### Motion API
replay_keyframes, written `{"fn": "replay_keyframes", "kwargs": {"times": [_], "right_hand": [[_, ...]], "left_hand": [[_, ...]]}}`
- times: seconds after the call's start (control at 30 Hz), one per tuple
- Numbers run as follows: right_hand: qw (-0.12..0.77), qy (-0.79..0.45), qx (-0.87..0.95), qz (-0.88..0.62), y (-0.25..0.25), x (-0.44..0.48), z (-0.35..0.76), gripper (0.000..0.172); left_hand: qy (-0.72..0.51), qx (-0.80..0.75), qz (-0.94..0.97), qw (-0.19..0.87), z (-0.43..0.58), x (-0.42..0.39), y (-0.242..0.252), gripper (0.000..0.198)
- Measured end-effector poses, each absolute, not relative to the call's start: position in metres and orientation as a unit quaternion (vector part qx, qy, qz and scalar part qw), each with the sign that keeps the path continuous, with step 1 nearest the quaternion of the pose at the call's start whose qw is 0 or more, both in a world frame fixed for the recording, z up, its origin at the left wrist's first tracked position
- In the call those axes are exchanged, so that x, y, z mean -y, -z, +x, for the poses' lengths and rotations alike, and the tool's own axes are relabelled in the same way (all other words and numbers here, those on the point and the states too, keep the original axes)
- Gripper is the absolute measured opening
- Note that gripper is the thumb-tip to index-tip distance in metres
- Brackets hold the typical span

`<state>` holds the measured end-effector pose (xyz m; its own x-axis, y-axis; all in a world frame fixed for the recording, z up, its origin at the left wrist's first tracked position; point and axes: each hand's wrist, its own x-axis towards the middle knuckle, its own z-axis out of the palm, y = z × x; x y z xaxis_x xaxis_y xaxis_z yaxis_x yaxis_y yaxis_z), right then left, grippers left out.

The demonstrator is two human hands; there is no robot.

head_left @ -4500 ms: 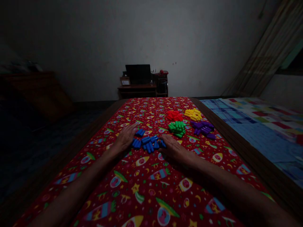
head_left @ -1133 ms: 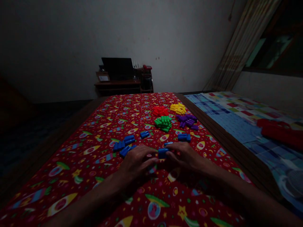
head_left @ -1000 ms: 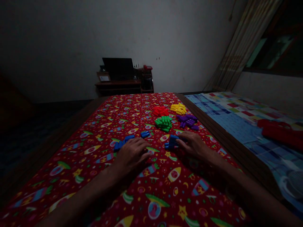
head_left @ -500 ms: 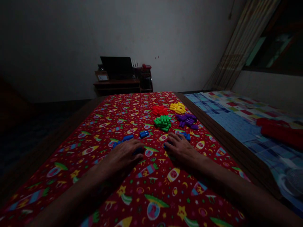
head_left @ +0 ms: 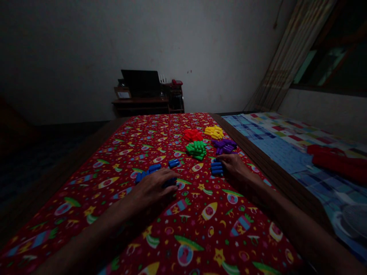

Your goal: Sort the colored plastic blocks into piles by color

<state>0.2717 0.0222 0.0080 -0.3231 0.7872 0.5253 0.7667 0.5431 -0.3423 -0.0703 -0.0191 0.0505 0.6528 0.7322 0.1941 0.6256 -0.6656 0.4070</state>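
Note:
My left hand (head_left: 156, 183) rests low over the cloth, fingers curled round a short blue plastic tube (head_left: 169, 182) that shows between thumb and fingers. More blue tubes (head_left: 142, 175) lie just beyond its knuckles, partly hidden by the hand. A small blue group (head_left: 173, 163) sits past the fingertips. On the right, my right hand (head_left: 231, 163) has its fingertips pinched on the top end of a row of blue tubes (head_left: 217, 169) lying side by side. Its palm side is hidden.
Beyond the hands lie piles of green tubes (head_left: 196, 149), purple tubes (head_left: 225, 146), red tubes (head_left: 192, 135) and yellow tubes (head_left: 214, 132). A red patterned cloth (head_left: 195, 229) covers the table. A bed (head_left: 258, 133) stands on the right, a desk with a monitor (head_left: 142, 82) behind.
My right hand has shifted right and slightly away from me, and a row of blue tubes formerly under it now shows. My left hand stays nearly in place.

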Motion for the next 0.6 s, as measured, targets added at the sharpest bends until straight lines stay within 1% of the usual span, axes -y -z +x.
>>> {"fn": "replay_keyframes", "kwargs": {"times": [0.1,0.17,0.23,0.3,0.37,0.4,0.47,0.5,0.53,0.6], "right_hand": [[0.361,-0.079,0.771,-0.518,-0.011,-0.019,0.272,0.029],[0.386,-0.084,0.748,-0.533,-0.017,-0.014,0.267,0.03],[0.414,-0.078,0.738,-0.526,-0.024,-0.006,0.256,0.029],[0.428,-0.089,0.756,-0.487,-0.031,0.007,0.24,0.028],[0.405,-0.106,0.809,-0.412,-0.035,0.024,0.218,0.03],[0.381,-0.112,0.841,-0.368,-0.035,0.033,0.207,0.035],[0.334,-0.118,0.89,-0.288,-0.031,0.047,0.188,0.046],[0.32,-0.121,0.903,-0.259,-0.028,0.052,0.182,0.046],[0.311,-0.125,0.91,-0.243,-0.025,0.056,0.177,0.043],[0.304,-0.122,0.914,-0.238,-0.021,0.056,0.177,0.031]], "left_hand": [[-0.196,-0.386,0.885,0.172,-0.071,0.017,-0.047,0.034],[-0.219,-0.4,0.868,0.198,-0.07,0.014,-0.045,0.037],[-0.247,-0.418,0.842,0.237,-0.067,0.013,-0.043,0.04],[-0.28,-0.427,0.805,0.301,-0.061,0.014,-0.039,0.045],[-0.314,-0.423,0.762,0.376,-0.052,0.017,-0.034,0.054],[-0.325,-0.419,0.744,0.407,-0.047,0.02,-0.031,0.059],[-0.331,-0.411,0.722,0.448,-0.037,0.028,-0.023,0.069],[-0.324,-0.408,0.718,0.463,-0.033,0.032,-0.02,0.073],[-0.315,-0.402,0.716,0.475,-0.03,0.035,-0.017,0.077],[-0.298,-0.388,0.719,0.493,-0.027,0.04,-0.013,0.082]]}}
